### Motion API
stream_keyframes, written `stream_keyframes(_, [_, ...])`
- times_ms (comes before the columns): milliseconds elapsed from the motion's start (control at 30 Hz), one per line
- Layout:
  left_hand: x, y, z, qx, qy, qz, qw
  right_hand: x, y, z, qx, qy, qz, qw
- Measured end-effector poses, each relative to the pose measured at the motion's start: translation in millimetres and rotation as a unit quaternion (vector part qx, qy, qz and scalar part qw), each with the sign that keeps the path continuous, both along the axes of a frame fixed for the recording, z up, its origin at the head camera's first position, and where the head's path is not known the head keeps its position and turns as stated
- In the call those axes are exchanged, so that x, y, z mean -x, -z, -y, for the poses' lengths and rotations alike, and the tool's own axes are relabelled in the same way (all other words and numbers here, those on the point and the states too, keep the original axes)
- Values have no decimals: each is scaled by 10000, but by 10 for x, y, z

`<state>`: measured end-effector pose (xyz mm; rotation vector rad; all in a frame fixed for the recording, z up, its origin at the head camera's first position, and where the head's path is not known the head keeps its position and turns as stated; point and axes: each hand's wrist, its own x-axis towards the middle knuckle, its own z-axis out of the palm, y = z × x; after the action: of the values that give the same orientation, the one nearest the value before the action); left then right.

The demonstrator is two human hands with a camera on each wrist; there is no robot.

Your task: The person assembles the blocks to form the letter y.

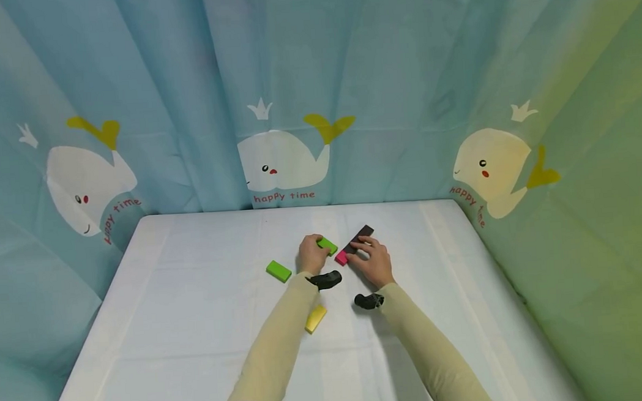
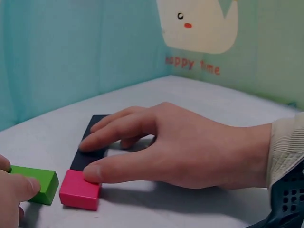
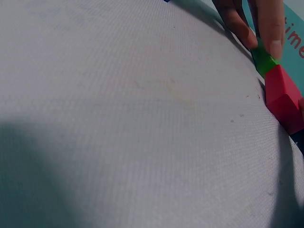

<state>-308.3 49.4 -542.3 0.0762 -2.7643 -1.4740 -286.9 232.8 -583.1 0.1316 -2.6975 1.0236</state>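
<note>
My left hand [image 1: 311,254] pinches a green rectangular block [image 1: 329,246] between thumb and fingers, low over the white table. Just right of it, a small pink block [image 1: 340,259] lies at the near end of a long dark bar [image 1: 366,230]. My right hand [image 1: 377,264] reaches over both pieces: in the left wrist view the thumb touches the pink block [image 2: 80,192] and the extended fingers rest on the dark bar [image 2: 84,142]. A narrow gap parts the green block [image 2: 46,183] from the pink one there.
Another green block [image 1: 278,271] lies left of my left hand. A yellow block [image 1: 316,318] sits nearer, beside the left forearm. Black wrist straps [image 1: 326,280] jut inward from the sleeves. Whale-printed curtains [image 1: 285,160] stand along the table's back and sides.
</note>
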Motion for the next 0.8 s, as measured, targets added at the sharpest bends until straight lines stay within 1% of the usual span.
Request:
stream_keyframes(167, [8, 45, -56, 98, 44, -62, 9999, 1, -8, 12, 2, 40, 43, 10000])
stream_keyframes(400, [17, 91, -84, 228, 72, -219, 9995, -11, -24, 19, -34, 20, -61, 10000])
stream_keyframes(633, [-4, 77, -89, 212, 79, -190, 9996, -25, -32, 21, -29, 33, -101, 9999])
stream_keyframes(800, [-15, 63, -79, 292, 113, -196, 9993, -21, -21, 20, -59, 41, -162, 9998])
